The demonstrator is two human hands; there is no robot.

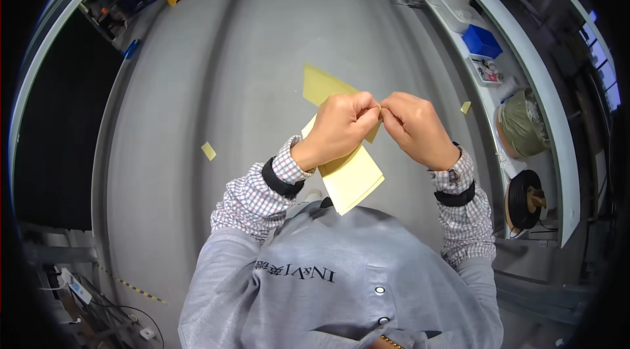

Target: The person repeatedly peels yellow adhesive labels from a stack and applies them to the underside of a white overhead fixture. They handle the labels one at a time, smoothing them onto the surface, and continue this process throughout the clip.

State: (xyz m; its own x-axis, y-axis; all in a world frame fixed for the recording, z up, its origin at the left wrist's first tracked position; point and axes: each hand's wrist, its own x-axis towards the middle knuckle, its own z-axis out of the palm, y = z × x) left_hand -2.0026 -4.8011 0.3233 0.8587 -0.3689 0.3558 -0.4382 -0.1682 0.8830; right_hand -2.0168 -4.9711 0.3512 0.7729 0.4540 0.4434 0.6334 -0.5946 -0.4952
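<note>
Sheets of yellow paper (354, 181) are gripped in my left hand (339, 124), its fingers curled and thumb pressed against the forefinger. The near part looks like several layers, hanging below the hand toward my body. A darker yellow part (320, 83) sticks out beyond the knuckles; I cannot tell whether it is a separate sheet. My right hand (418, 127) is closed in a pinch, its fingertips meeting the left thumb and forefinger at the paper's upper right edge. What lies right between the fingertips is mostly hidden.
Small yellow scraps lie on the grey floor (164, 119), one scrap (209, 151) at left and another (465, 108) at right. Along the right, a shelf carries a blue bin (482, 42), a green bag (523, 124) and a black spool (525, 199). A dark panel (52, 119) stands left.
</note>
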